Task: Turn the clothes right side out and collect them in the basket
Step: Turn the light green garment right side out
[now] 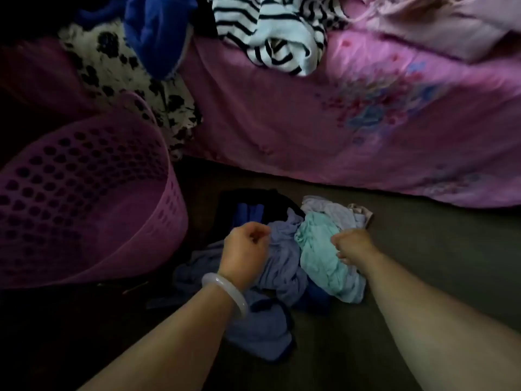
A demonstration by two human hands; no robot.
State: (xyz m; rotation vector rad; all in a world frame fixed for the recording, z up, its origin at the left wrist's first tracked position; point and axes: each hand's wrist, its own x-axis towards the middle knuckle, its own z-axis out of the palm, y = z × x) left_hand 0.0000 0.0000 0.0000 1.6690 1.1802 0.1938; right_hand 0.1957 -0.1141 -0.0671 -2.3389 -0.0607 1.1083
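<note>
A heap of clothes lies on the dark floor: a blue-grey garment (282,249), a mint green garment (318,249), a pale lilac piece (332,207) and dark blue and black items behind. My left hand (245,249), with a pale bangle on the wrist, hovers over the blue-grey garment with fingers curled; whether it holds cloth is unclear. My right hand (352,245) grips the mint green garment at its right edge. The purple perforated basket (93,193) stands to the left of the heap.
A bed with a pink flowered sheet (338,122) runs across the back. On it lie a black-and-white striped top (276,32), a blue garment (155,32) and a black-spotted white cloth (112,60). Dark bare floor (423,249) extends to the right.
</note>
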